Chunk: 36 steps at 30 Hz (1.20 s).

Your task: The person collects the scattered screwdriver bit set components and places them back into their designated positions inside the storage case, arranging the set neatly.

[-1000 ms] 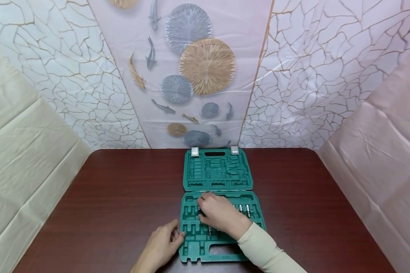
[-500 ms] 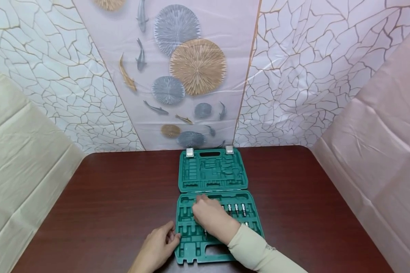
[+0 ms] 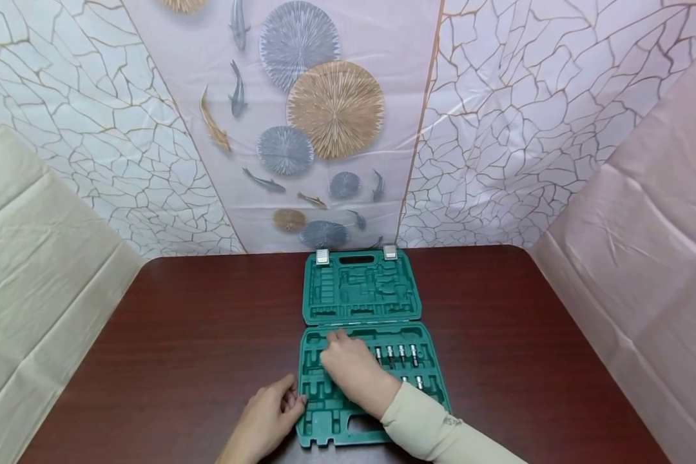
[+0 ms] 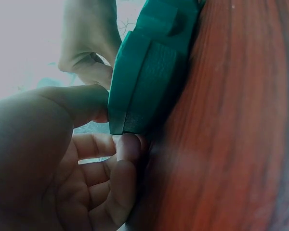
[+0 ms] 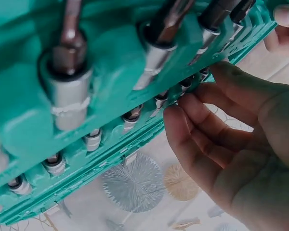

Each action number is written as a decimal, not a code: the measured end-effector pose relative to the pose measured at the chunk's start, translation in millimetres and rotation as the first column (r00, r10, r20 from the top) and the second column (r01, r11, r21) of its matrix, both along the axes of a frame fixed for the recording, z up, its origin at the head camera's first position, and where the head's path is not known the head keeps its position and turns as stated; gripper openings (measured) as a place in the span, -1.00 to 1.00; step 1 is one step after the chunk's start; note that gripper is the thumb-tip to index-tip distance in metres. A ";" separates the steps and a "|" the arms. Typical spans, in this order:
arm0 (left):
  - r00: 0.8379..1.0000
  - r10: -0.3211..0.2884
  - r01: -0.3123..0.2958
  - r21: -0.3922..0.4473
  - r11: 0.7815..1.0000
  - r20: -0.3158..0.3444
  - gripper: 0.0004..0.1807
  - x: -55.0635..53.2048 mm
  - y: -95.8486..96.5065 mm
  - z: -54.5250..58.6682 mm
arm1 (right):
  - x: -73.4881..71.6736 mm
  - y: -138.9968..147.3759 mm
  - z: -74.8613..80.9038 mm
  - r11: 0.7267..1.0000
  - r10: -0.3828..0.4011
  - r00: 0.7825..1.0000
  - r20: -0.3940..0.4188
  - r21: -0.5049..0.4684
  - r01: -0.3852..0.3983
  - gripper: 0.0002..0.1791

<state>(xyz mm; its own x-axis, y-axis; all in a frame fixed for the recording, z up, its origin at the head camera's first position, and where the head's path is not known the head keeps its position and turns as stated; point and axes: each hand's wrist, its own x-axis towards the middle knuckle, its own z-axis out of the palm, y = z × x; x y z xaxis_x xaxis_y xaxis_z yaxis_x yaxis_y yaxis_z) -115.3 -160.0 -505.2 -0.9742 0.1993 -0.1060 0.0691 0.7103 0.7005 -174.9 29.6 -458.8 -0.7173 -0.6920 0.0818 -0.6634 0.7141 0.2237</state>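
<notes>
A green tool case [image 3: 320, 425] lies unfolded on the table, its moulded lower half toward me. My left hand [image 3: 267, 415] grips the near left edge; in the left wrist view the thumb lies on the rim and the curled fingers touch the side. My right hand [image 3: 356, 374] reaches over the tray's upper left part. In the right wrist view its thumb and fingertips pinch about a small bit socket [image 5: 203, 73], partly hidden. Silver bit sockets [image 3: 402, 354] with dark bits stand in slots right of that hand; a nearer one [image 5: 70, 96] looms large.
The open lid [image 3: 362, 316] with its metal latches [image 3: 322, 256] lies toward the back, its moulded recesses facing up. Dark red-brown wood tabletop [image 3: 209, 335] extends on both sides. A patterned cloth [image 3: 336, 109] hangs behind, with pale cloth at the sides.
The view has shifted a little. My right hand has moved slightly left and its fingers lowered into the tray, uncovering more bit sockets at its right. The left hand keeps its place on the case edge.
</notes>
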 end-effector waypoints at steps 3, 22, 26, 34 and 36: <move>1.000 0.005 -0.005 -0.004 1.000 -0.007 -0.72 -0.6 0.2 -0.4 | 1.3 -1.7 -0.5 1.000 -0.004 0.999 -0.032 0.019 0.005 -0.92; 1.000 0.019 -0.019 -0.024 1.000 -0.020 -0.68 -2.9 -2.5 -2.9 | 13.5 14.4 4.0 0.999 0.017 0.998 0.057 0.040 -0.019 -0.67; 0.999 0.042 -0.042 -0.024 0.999 -0.030 -0.69 -5.6 -3.9 -4.2 | 18.7 18.3 3.4 1.000 -0.006 0.996 0.084 0.021 0.004 -0.46; 0.997 0.072 -0.072 -0.014 0.997 -0.012 -0.72 -2.5 -0.6 -8.1 | 21.9 23.4 7.9 1.000 -0.024 0.973 0.230 -0.001 0.025 -0.44; 0.997 0.071 -0.072 -0.012 0.997 -0.016 -0.73 -0.5 -0.2 -7.6 | 20.9 27.3 8.4 0.999 -0.013 0.948 0.317 -0.044 0.029 -0.39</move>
<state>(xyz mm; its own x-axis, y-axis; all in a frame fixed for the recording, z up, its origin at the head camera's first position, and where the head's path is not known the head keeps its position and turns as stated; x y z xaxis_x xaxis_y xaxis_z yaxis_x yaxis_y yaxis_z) -115.8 -160.2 -512.8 -0.9874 0.1278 -0.0931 0.0285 0.7228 0.6905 -154.0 56.9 -450.4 -0.7259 -0.6773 -0.1193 -0.6792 0.7333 -0.0303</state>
